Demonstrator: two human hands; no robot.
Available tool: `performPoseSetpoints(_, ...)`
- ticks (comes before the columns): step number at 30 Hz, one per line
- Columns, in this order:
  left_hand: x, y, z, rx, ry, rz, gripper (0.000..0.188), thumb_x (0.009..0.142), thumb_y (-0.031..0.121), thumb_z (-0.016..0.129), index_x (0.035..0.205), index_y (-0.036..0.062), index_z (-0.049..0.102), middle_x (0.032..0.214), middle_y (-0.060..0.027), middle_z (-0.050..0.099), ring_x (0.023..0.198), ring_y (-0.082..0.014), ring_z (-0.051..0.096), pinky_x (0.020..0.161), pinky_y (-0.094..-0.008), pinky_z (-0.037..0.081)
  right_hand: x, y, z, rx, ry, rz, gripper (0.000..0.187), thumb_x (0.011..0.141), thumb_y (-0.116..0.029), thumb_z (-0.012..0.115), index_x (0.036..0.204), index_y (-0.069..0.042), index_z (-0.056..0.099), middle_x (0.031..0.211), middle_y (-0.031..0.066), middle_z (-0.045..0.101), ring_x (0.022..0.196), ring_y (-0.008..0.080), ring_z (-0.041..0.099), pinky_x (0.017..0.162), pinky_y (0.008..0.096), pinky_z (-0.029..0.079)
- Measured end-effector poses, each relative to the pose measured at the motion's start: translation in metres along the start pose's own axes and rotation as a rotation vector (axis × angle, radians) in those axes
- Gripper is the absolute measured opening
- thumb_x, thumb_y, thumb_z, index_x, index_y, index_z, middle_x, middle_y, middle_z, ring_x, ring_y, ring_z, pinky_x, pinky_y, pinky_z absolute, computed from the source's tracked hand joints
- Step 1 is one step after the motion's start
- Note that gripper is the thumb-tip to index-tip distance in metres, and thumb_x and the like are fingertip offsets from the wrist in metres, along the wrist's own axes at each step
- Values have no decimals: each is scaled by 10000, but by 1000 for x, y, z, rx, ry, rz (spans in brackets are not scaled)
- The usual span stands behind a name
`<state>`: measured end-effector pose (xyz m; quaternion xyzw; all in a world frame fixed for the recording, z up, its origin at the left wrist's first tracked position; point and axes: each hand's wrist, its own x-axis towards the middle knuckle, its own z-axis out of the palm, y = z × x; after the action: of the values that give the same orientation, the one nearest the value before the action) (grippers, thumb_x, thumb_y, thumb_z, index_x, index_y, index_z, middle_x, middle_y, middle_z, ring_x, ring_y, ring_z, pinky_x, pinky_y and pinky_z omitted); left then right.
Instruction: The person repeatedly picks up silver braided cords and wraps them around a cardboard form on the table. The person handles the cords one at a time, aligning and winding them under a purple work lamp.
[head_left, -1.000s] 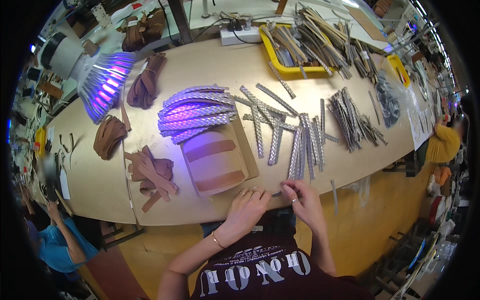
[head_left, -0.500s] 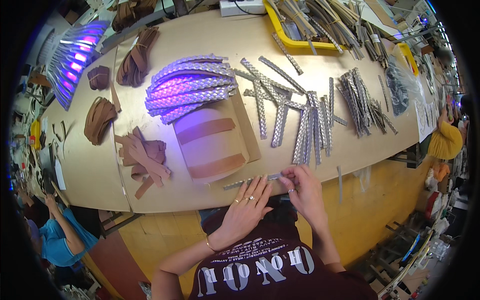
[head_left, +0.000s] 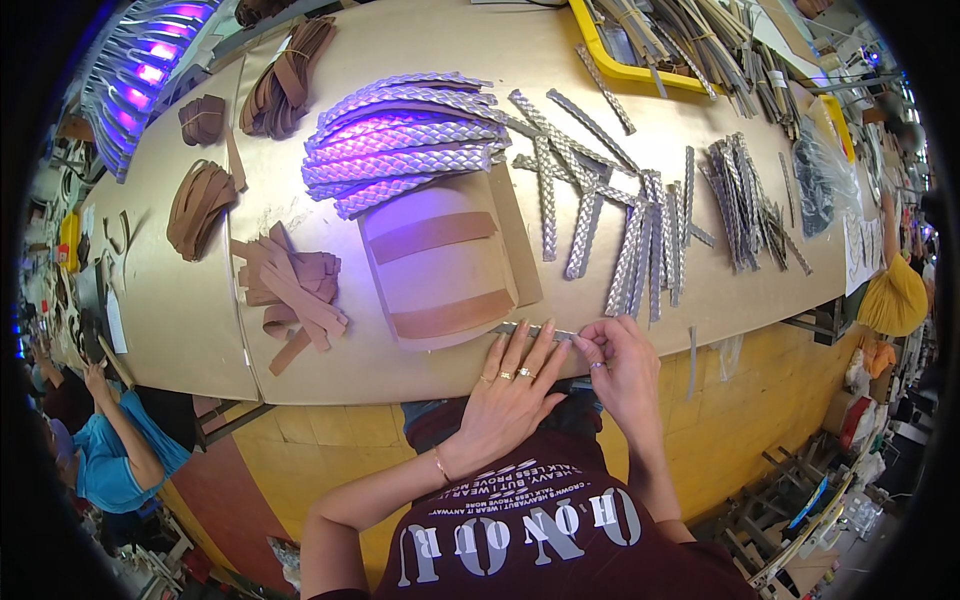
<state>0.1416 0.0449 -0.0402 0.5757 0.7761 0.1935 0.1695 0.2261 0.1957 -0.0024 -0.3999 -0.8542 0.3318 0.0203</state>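
Note:
A short silver braided strip [head_left: 564,335] lies near the front edge of the table, mostly covered by my fingers. My left hand [head_left: 513,385] rests flat across it with fingers stretched out, pressing it down. At the strip's right end, my right hand [head_left: 622,362] pinches it between thumb and fingers. Just beyond my left hand stands a curved beige block [head_left: 430,270] with two brown strips [head_left: 450,312] across it. Behind that block a thick bundle of silver braided straps [head_left: 400,140] glows purple under the light.
Loose braided strips [head_left: 640,250] and a stacked pile of strips [head_left: 740,200] lie to the right. Brown strap coils [head_left: 200,210] and a loose brown heap [head_left: 290,285] are at left. A yellow tray [head_left: 640,70] stands at the back. Co-workers sit at both sides.
The view has shifted, so the table sits higher in the picture. Less of the braided strip shows left of my left hand. My right hand still pinches its right end.

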Motion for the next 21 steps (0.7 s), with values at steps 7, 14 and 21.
performPoseSetpoints(7, 0, 0, 1, -78, -17, -86, 671, 879, 378, 668, 1478, 185, 435, 1591, -175, 257, 1458, -416, 220, 1178, -534, 174, -6, -16, 1, -341, 17, -164, 80, 911, -125, 613, 957, -62, 595, 899, 103, 593, 773, 311, 585, 701, 417, 419)
performPoseSetpoints(14, -1, -5, 4, -49, -62, -63, 670, 847, 374, 680, 1446, 170, 462, 1596, -198, 228, 1467, -431, 186, 1178, -545, 166, -1, -31, 0, -202, -194, -152, 110, 928, -128, 592, 980, -34, 568, 922, 145, 578, 810, 361, 583, 713, 459, 433)
performPoseSetpoints(21, -3, -5, 4, -115, 2, -92, 597, 870, 363, 670, 1410, 173, 503, 1561, -266, 252, 1457, -427, 224, 1166, -537, 195, 4, -24, -16, 357, -399, -87, 154, 985, -167, 557, 996, -18, 522, 863, 164, 576, 743, 343, 572, 700, 418, 463)
